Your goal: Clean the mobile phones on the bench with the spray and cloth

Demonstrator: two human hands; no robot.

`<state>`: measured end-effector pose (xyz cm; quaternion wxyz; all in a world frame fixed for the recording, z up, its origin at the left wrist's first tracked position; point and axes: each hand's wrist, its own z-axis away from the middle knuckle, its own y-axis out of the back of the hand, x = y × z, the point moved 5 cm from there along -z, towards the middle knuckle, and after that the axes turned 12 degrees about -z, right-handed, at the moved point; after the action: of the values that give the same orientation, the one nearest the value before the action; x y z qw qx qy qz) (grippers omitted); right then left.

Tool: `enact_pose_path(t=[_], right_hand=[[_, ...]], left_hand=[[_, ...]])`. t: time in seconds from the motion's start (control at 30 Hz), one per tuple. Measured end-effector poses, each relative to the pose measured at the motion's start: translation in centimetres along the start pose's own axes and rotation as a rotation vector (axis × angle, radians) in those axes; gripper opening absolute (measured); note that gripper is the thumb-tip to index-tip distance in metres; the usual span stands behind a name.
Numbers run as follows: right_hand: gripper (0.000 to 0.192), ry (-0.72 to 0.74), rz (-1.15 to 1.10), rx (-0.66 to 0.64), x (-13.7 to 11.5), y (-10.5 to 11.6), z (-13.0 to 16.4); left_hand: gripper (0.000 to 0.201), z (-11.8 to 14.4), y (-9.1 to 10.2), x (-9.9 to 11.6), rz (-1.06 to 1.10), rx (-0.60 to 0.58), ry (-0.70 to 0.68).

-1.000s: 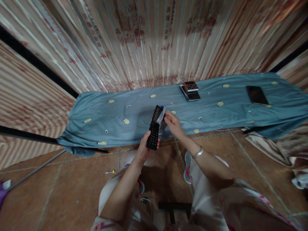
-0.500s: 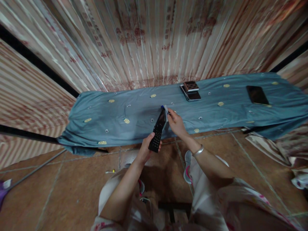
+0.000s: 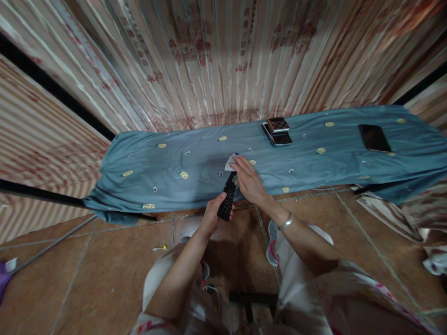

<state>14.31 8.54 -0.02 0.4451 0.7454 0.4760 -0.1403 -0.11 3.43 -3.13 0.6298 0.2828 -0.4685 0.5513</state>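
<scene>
My left hand [image 3: 211,213] is closed around the keypad half of a black flip phone [image 3: 227,199], thumb along its left edge. The phone is unfolded, tilted, and held over the front edge of the blue covered surface. In my right hand [image 3: 249,182] a small pale cloth [image 3: 230,161] with a dark blue spot is pinched under the fingers. The cloth lies against the upper end of the phone and, with the fingers, hides most of the screen.
Blue patterned fabric [image 3: 195,188] covers a long, low surface. On it are a small stack of dark flat devices [image 3: 278,131] and a black tablet-like device [image 3: 375,137] at right. Striped curtains [image 3: 216,60] hang behind; black poles [image 3: 52,88] stand at the sides.
My right hand has moved left over the phone's screen, from its right edge. The cloth now spreads across the top of the phone. My left hand keeps nearly the same place.
</scene>
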Motion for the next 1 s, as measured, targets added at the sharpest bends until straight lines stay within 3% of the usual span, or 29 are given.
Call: enact_pose_path(t=[0.23, 0.4, 0.67, 1.0], right_hand=[[0.049, 0.044, -0.032, -0.127, -1.9, -1.9, 1.0], [0.048, 0.042, -0.011, -0.156, -1.9, -2.1, 1.1], [0.05, -0.066, 0.05, -0.054, 0.3, 0.1, -0.1], [0.052, -0.223, -0.111, 0.114, 2.9, 0.6, -0.2]], left_hand=[[0.059, -0.4, 0.5, 0.0, 0.02, 0.054, 0.002], [0.058, -0.6, 0.5, -0.2, 0.017, 0.061, 0.006], [0.059, -0.1, -0.1, -0.1, -0.046, 0.008, -0.003], [0.056, 0.3, -0.1, 0.2, -0.029, -0.002, -0.004]])
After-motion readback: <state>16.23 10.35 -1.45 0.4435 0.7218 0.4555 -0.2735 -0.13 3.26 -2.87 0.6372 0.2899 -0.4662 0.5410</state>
